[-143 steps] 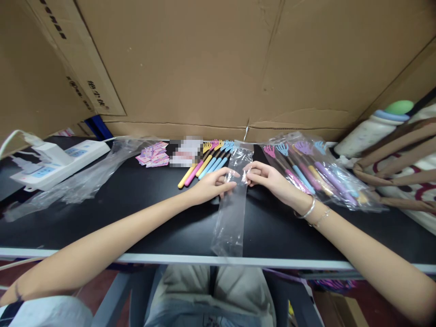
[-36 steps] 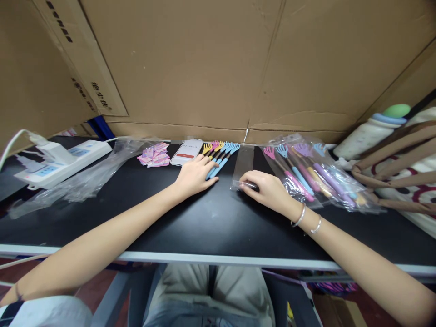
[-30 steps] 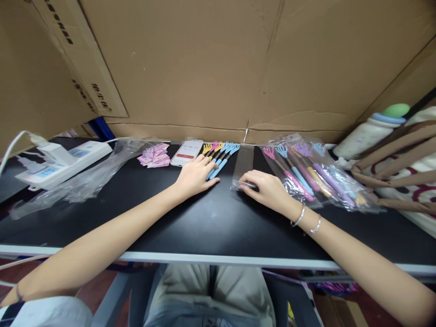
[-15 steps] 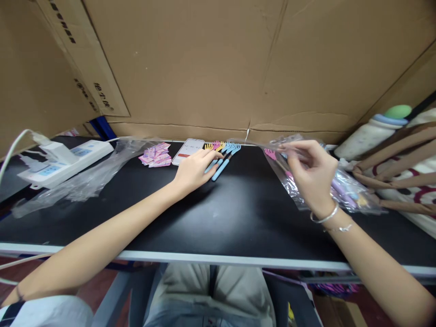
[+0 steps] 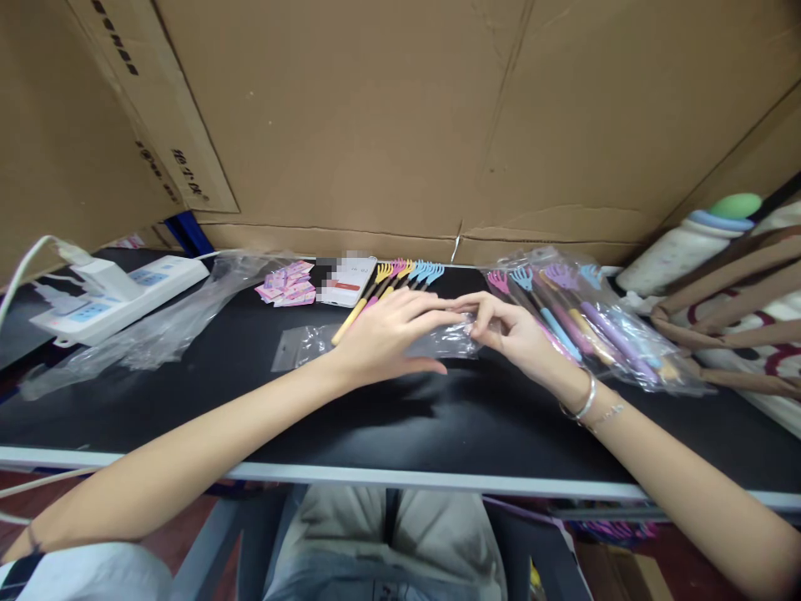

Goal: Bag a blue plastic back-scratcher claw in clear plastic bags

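Note:
A narrow clear plastic bag (image 5: 300, 346) lies flat across the black tabletop. My left hand (image 5: 391, 334) is over its middle, fingers stretched out and together, thumb apart. My right hand (image 5: 513, 330) pinches the bag's right end, its fingertips close to those of my left hand. Behind my left hand a row of back scratchers (image 5: 381, 274) with yellow, pink and blue claw heads lies side by side; their handles are partly hidden by the hand. More back scratchers (image 5: 554, 321) lie on and in clear plastic at the right, partly behind my right hand.
Small pink printed cards (image 5: 289, 284) are piled beside a phone (image 5: 356, 280). At the left are crumpled clear plastic (image 5: 181, 321) and a white power strip (image 5: 125, 296) with plugs. A bottle (image 5: 682, 250) and a bag with brown handles (image 5: 738, 309) stand right. Cardboard (image 5: 375, 125) walls the back.
My right hand has moved left from the plastic at the right, bringing a clear bag to the middle. My left hand has come off the blue back scratchers, nearer and slightly right, over the bag.

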The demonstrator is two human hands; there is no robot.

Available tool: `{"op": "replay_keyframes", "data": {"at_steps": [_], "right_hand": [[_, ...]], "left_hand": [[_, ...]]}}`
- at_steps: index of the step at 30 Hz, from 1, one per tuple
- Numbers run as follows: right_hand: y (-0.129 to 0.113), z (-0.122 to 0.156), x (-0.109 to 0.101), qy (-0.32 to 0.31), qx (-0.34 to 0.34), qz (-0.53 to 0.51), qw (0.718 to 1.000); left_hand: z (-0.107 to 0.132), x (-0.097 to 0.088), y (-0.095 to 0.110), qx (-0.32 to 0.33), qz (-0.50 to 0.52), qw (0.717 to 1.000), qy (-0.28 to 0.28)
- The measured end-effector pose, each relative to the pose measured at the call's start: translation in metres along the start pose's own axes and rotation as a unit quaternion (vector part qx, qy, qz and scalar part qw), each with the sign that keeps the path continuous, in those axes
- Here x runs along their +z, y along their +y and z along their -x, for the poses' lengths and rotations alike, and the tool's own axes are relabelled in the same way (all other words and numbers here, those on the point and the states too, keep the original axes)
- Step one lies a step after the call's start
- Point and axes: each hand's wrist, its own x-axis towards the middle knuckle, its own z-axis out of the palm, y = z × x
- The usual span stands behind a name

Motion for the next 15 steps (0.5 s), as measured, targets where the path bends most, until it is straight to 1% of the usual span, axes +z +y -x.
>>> {"op": "replay_keyframes", "data": {"at_steps": [3,5,7,11,15], "right_hand": [[0.009,-0.001,0.005,-0.02,0.01,-0.004,1.0],[0.015,-0.002,0.009,-0.02,0.015,-0.001,1.0],[0.019,-0.002,0.012,-0.02,0.017,-0.004,1.0],[0.021,-0.002,0.014,-0.013,0.027,-0.024,0.999],[0.021,-0.002,0.015,-0.021,0.028,-0.025,0.999]], "left_hand": [[0.003,0.007,0.004,-0.04,0.02,0.997,-0.07],[0.005,0.012,0.003,-0.063,0.036,0.993,-0.091],[0.007,0.015,0.001,-0.077,0.052,0.991,-0.092],[0.009,0.021,-0.005,-0.105,0.094,0.987,-0.076],[0.009,0.023,-0.009,-0.136,0.108,0.981,-0.091]]}}
